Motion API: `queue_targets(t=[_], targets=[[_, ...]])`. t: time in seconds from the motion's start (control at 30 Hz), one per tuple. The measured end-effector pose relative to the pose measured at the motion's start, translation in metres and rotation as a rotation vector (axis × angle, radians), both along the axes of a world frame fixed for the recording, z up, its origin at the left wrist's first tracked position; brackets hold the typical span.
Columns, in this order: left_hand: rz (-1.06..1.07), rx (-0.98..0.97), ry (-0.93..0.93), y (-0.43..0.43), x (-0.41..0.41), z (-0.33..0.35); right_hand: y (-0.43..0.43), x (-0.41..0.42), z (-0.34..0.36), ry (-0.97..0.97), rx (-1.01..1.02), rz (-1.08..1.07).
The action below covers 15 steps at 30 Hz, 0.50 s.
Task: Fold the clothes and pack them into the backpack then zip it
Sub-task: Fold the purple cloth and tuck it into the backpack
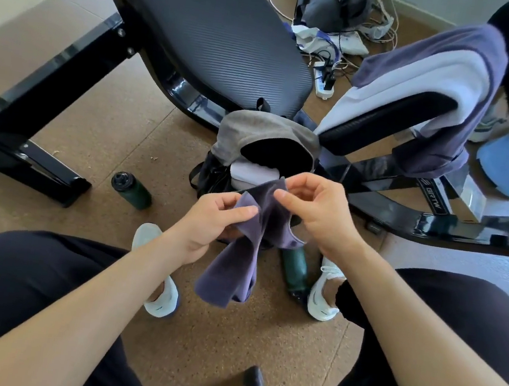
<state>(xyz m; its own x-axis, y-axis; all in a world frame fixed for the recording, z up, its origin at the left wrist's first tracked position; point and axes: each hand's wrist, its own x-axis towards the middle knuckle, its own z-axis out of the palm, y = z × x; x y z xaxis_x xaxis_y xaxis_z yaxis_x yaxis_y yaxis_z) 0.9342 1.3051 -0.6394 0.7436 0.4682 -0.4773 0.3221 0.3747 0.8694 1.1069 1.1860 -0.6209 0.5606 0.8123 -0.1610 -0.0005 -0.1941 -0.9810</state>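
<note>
While both hands pinch the purple garment [250,248] at its top edge, left hand [213,219] lower, right hand [316,211] higher, it hangs lengthwise downward, just in front of the open backpack [254,137] on the floor.

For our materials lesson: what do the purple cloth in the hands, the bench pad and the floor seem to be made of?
Purple cloth: soft knit or terry fabric, matte; it drapes limply with a slightly fuzzy surface. Bench pad: probably vinyl or faux leather over padding, with a fine ribbed texture and faint sheen. Floor: looks like cork, brown, speckled and grainy.
</note>
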Motion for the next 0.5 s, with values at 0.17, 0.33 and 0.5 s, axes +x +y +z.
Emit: queue_targets(t=[0.17,0.33,0.5], targets=[[0.052,-0.217,0.055,-0.003,0.002,0.008,-0.002,-0.018,0.005,-0.26,0.032,0.13],[0.101,-0.34,0.08,-0.001,0.004,0.013,-0.002,-0.021,0.001,-0.527,0.046,0.245],[0.119,-0.425,0.084,-0.002,0.002,0.018,-0.002,-0.022,0.003,-0.698,0.031,0.329]])
